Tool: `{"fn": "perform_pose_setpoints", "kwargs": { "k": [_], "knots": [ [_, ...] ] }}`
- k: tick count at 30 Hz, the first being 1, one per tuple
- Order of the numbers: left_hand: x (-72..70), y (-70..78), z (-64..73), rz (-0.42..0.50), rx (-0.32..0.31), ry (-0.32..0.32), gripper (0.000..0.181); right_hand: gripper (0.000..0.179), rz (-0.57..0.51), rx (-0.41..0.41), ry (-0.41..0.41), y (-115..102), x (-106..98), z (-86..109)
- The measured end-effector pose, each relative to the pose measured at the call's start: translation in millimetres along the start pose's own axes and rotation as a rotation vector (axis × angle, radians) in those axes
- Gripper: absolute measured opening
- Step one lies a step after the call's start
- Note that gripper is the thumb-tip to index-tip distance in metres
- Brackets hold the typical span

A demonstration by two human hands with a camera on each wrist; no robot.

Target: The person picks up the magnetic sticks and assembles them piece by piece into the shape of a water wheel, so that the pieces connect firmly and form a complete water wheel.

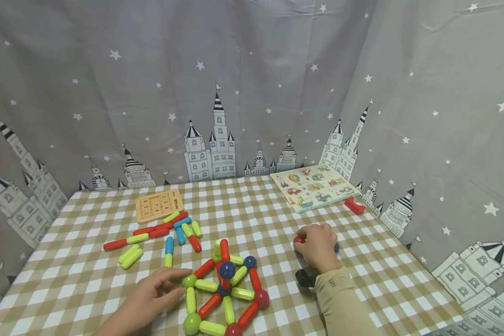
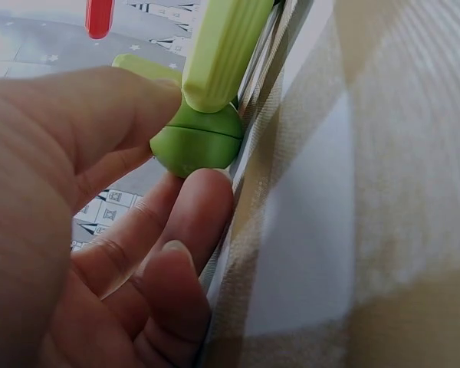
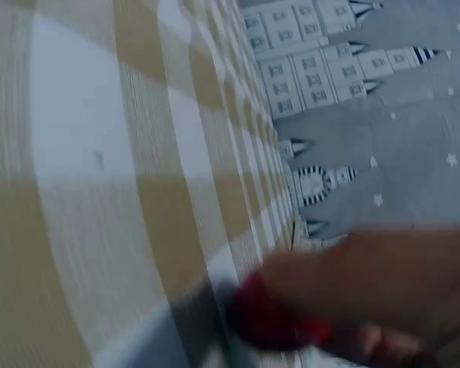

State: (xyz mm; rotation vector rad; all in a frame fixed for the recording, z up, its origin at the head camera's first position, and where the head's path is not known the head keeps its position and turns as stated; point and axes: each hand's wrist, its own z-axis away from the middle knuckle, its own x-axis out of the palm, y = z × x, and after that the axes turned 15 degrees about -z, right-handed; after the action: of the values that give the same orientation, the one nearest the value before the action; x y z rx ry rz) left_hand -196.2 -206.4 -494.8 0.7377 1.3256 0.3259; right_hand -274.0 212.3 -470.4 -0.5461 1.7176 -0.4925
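Observation:
My left hand [image 1: 144, 296] pinches a green ball [image 1: 189, 280] at the left corner of a structure of red and light-green rods joined by coloured balls. In the left wrist view, thumb and fingertips lie around the green ball [image 2: 195, 142], beside a light-green rod [image 2: 222, 54]. Over at the right of the table, my right hand [image 1: 319, 246] holds a red ball [image 1: 299, 239] in its fingers. Blurred in the right wrist view, the red ball [image 3: 268, 314] is against a finger. A dark blue ball [image 1: 336, 247] shows beside that hand, partly hidden.
Loose red rods [image 1: 115, 244], blue rods [image 1: 180, 235] and light-green rods [image 1: 130, 255] lie at the left. Behind them is a wooden number puzzle [image 1: 159, 206]. A picture board [image 1: 315, 185] and a red block [image 1: 354, 206] lie at the back right, near the curtain [image 1: 269, 70].

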Motion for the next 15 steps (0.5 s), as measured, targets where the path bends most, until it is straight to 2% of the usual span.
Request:
{"fn": "perform_pose_setpoints", "kwargs": {
  "k": [4, 5, 7, 10, 12, 15],
  "knots": [
    [-2.1, 0.4, 3.0, 0.000, -0.022, 0.006, 0.043, 0.023, -0.022, -0.149, -0.062, -12, 13, 2.0],
    [-2.3, 0.5, 3.6, -0.002, -0.024, 0.007, 0.042, 0.022, -0.038, -0.166, -0.077, -15, 15, 2.3],
    [-2.6, 0.6, 4.1, -0.011, -0.024, 0.011, 0.041, 0.023, -0.104, -0.147, -0.097, -21, 18, 3.0],
    [-2.5, 1.4, 3.2, -0.014, -0.025, 0.009, 0.039, 0.026, -0.291, -0.095, -0.100, -33, 18, 1.5],
    [-2.4, 2.0, 1.7, -0.006, -0.033, 0.006, 0.037, 0.029, -0.447, -0.075, -0.121, -49, 19, 0.6],
    [-2.3, 2.8, 1.0, 0.012, -0.045, 0.005, 0.036, 0.028, -0.630, -0.107, -0.216, -78, 24, -1.6]
  ]
}}
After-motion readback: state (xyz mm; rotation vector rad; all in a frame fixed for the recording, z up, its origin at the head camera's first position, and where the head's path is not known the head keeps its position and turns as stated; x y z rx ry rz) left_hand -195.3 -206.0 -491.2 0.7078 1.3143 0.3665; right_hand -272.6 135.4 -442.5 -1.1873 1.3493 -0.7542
